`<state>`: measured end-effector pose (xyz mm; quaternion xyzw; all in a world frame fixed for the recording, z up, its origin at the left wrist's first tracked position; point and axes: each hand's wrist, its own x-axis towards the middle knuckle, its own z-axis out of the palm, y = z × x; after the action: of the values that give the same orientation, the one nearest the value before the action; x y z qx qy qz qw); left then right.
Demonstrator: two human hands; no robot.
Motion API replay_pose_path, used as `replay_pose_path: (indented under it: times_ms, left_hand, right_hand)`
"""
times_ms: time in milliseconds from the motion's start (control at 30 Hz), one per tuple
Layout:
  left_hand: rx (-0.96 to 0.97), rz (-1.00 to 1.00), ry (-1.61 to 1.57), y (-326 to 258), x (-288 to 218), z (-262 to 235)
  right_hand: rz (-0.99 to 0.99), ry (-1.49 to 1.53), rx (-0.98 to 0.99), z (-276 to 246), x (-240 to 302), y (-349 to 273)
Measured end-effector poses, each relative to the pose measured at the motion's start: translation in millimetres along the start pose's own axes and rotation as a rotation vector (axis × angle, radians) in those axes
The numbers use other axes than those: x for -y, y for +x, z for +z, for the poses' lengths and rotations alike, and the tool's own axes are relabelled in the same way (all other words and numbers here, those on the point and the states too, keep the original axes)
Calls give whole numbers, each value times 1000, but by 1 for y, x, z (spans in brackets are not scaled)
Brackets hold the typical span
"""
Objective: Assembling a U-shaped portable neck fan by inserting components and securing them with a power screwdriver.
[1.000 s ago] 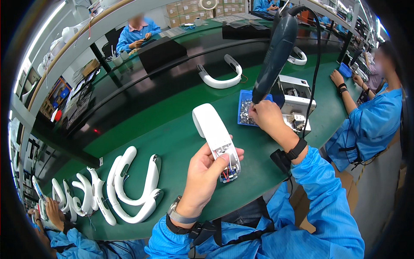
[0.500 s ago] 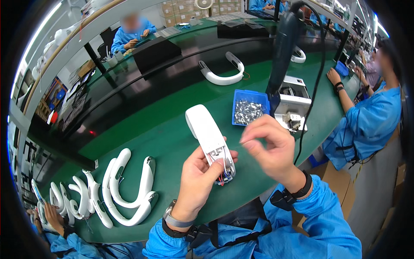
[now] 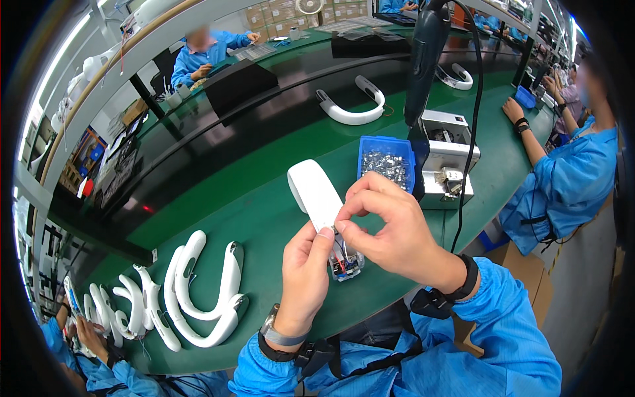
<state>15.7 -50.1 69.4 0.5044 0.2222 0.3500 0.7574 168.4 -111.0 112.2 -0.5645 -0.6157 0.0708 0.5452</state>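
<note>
Left hand (image 3: 306, 271) grips the lower end of a white curved plastic housing (image 3: 316, 192), fingers wrapped around it, thumb up along the near side; the housing is held above the green workbench (image 3: 264, 218), tilted away from the person, its open end with a small circuit board and wires (image 3: 345, 260) pointing down toward the bench edge. Right hand (image 3: 390, 231) sits right beside it, thumb and forefinger pinched together at the housing's side just above the board; whatever is pinched is too small to tell. Blue parts bin (image 3: 387, 165) of small metal screws stands just behind the hands, next to a white boxy machine (image 3: 446, 155). An electric screwdriver (image 3: 423, 59) hangs above the bin on a black cable. A row of white U-shaped neckband shells (image 3: 198, 291) lies to the left on the bench; one more shell (image 3: 350, 102) lies farther back. A co-worker's forearm (image 3: 529, 135) rests on the bench at right.
</note>
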Motion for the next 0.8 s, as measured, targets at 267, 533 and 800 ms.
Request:
replay_pose_path:
  times_ms: [267, 533, 800]
  left_hand:
    - [-81, 149, 110, 1, -2, 8]
    - [-63, 43, 89, 0, -9, 8]
    - [-43, 28, 72, 3, -11, 9]
  right_hand:
    - [-492, -361, -31, -7, -10, -1]
    - [-687, -433, -63, -8, -19, 5]
    - [-611, -381, -123, -33, -8, 15]
